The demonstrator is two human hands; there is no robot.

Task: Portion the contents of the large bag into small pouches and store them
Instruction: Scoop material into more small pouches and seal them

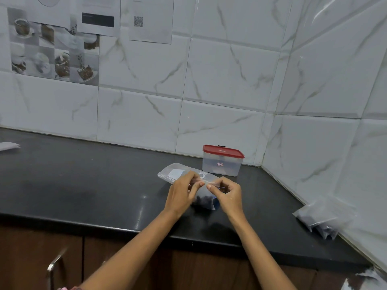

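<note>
A small clear pouch (204, 200) with dark contents at its bottom stands on the black counter (83, 185). My left hand (182, 193) and my right hand (227, 194) both pinch its top edge, thumbs and forefingers close together. Just behind the pouch lies a flat stack of clear pouches with a white label (174, 173). A clear storage box with a red lid (222, 160) stands shut behind them near the wall corner. A filled clear bag of dark contents (320, 218) leans against the right wall.
Tiled walls close the counter at the back and right. A white paper (8, 145) lies at the far left edge. Brown cabinet doors with a metal handle (54, 266) sit below the counter. Another plastic bag (364, 282) shows at the bottom right corner.
</note>
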